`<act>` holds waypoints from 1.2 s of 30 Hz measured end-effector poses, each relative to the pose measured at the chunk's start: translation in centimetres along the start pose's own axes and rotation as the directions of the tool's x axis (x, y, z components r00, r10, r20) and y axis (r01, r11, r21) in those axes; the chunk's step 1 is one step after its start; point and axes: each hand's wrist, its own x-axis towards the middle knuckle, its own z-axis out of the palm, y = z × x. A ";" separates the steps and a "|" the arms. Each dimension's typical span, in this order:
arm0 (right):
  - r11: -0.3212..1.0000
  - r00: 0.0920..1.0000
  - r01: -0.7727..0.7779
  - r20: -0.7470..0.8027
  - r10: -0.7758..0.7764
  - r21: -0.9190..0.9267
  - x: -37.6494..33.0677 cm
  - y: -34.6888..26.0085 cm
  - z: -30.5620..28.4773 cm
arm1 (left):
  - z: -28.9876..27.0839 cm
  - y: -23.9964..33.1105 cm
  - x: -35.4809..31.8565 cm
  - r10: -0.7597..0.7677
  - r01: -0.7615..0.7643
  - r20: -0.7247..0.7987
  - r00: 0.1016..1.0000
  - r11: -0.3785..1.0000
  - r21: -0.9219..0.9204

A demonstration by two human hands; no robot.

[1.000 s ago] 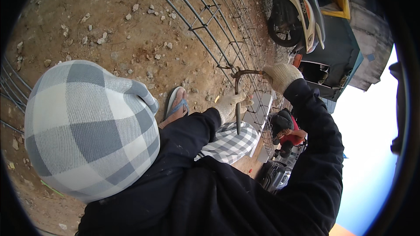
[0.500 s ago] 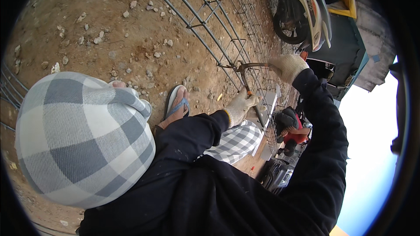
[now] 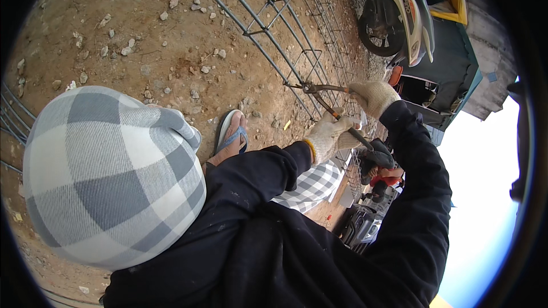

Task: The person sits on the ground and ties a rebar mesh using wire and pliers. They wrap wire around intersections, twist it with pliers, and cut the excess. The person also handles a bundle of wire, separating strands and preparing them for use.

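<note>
A pair of long-handled pincers (image 3: 323, 103) has its jaws at a joint of a steel rebar cage (image 3: 264, 29). My left hand (image 3: 330, 136), in a cream knitted glove, is closed round the lower handle, whose dark end sticks out past the fingers. My right hand (image 3: 374, 97), gloved alike, is closed round the end of the other handle. The two handles stand apart in a narrow V. What lies between the jaws is too small to make out.
My knees wear grey-and-white checked cloth (image 3: 120, 177), and a sandalled foot (image 3: 233, 132) rests on stony dirt. More mesh runs behind the cage. A parked motorbike (image 3: 394, 17) stands beyond. A person in red (image 3: 388, 177) crouches at the right near another vehicle (image 3: 361, 225).
My left hand has moved right and slightly up with its handle, bringing the pincers' handles closer together. The right hand has shifted slightly down; the jaws remain at the same joint.
</note>
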 end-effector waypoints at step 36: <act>0.484 0.606 -0.703 0.082 0.791 0.521 -1.8 -27.1 9.7 | -7.4 5.1 -2.3 0.072 -0.016 -0.201 0.977 0.963 0.269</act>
